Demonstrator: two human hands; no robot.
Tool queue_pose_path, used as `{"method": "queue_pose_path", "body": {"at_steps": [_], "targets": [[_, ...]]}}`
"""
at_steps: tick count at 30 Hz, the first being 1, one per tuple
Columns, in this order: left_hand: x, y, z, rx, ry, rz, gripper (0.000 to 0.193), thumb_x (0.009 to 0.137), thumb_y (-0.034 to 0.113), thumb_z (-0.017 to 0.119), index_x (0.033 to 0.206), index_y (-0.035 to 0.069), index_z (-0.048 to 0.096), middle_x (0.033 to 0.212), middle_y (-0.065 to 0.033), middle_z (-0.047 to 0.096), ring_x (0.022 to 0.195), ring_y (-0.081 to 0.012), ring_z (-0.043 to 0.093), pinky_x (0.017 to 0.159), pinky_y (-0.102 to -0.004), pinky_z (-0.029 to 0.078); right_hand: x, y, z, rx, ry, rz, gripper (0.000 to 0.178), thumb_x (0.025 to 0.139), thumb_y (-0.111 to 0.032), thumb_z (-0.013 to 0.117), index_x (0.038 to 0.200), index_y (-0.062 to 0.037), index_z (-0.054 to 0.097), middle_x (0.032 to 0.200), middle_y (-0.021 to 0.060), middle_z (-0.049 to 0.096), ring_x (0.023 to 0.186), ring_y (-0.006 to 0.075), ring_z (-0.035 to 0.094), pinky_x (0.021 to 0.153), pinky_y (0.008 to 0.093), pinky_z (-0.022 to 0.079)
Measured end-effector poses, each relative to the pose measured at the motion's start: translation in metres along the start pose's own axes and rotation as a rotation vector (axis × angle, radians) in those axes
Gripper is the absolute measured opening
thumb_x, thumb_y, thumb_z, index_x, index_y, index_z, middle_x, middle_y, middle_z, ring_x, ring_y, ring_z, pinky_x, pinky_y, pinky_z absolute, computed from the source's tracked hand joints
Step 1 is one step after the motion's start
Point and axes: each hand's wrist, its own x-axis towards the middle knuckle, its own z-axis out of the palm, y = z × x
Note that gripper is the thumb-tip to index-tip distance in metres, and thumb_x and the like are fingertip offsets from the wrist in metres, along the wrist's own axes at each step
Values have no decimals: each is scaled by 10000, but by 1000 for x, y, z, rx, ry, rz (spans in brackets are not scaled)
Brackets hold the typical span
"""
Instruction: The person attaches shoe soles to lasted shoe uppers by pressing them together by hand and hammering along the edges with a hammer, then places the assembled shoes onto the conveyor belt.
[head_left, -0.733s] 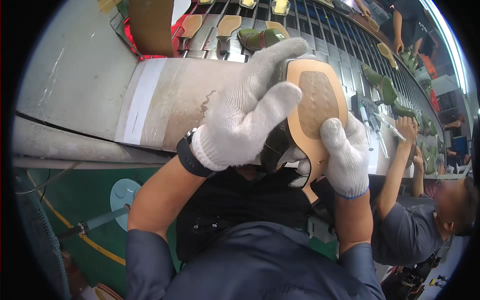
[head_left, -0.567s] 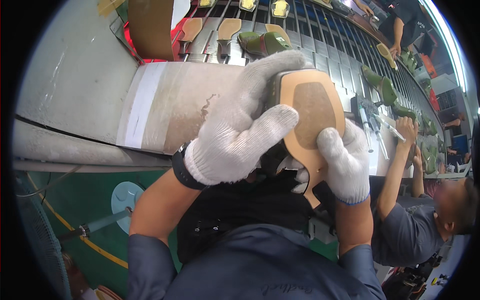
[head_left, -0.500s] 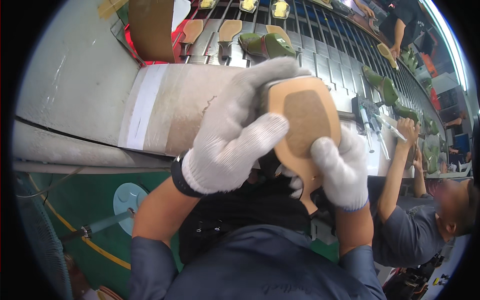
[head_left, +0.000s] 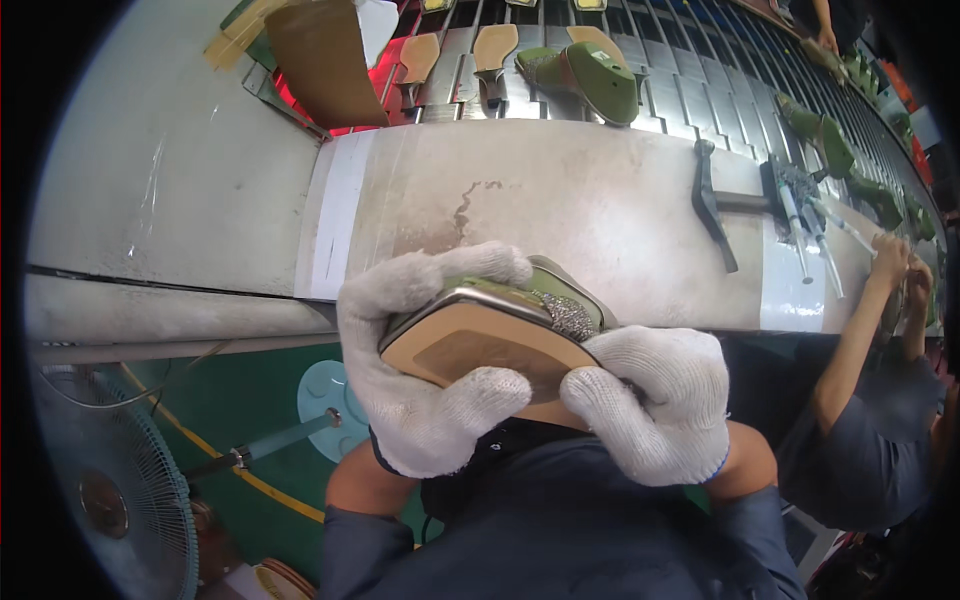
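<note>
Both my hands, in white knit gloves, hold a green shoe [head_left: 470,297] over the bench's near edge. Its tan sole [head_left: 490,343], with a darker patch in the middle, is tilted toward me. A shiny metallic rim runs along the sole's edge, and a glittery band [head_left: 568,315] crosses the green upper. My left hand [head_left: 420,385] wraps one end, fingers over the upper and thumb on the sole. My right hand [head_left: 655,405] pinches the sole's edge at the other end; its fingertips are partly hidden.
A hammer [head_left: 711,205] lies on the bench [head_left: 570,200], left of several syringes [head_left: 793,220]. Beyond, a conveyor [head_left: 665,100] carries tan soles [head_left: 495,48] and another green shoe [head_left: 585,80]. A co-worker's arm [head_left: 850,340] reaches in at right. A fan [head_left: 110,500] stands lower left.
The shoe has come down and nearer to me. Its sole has turned from upright to lying crosswise, so the green upper now shows. Both hands have kept hold of it.
</note>
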Motion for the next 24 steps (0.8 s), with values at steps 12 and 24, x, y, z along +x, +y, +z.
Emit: {"method": "queue_pose_path", "body": {"at_steps": [12, 24], "targets": [[-20, -23, -4, 10, 29, 186, 891, 854, 185, 984, 1474, 97, 350, 1439, -316, 622, 1309, -388, 703, 1111, -546, 611, 2, -1, -7, -61, -74, -64, 273, 961, -232, 826, 775, -84, 692, 660, 117, 647, 589, 328, 687, 533, 430, 521], [0, 18, -6, 865, 43, 312, 805, 754, 170, 985, 1412, -8, 557, 1289, -127, 620, 1205, -220, 637, 1048, -376, 565, -1, 0, 22, -27, -41, -169, 167, 876, -134, 859, 880, -83, 700, 717, 91, 683, 608, 318, 703, 566, 419, 562]]}}
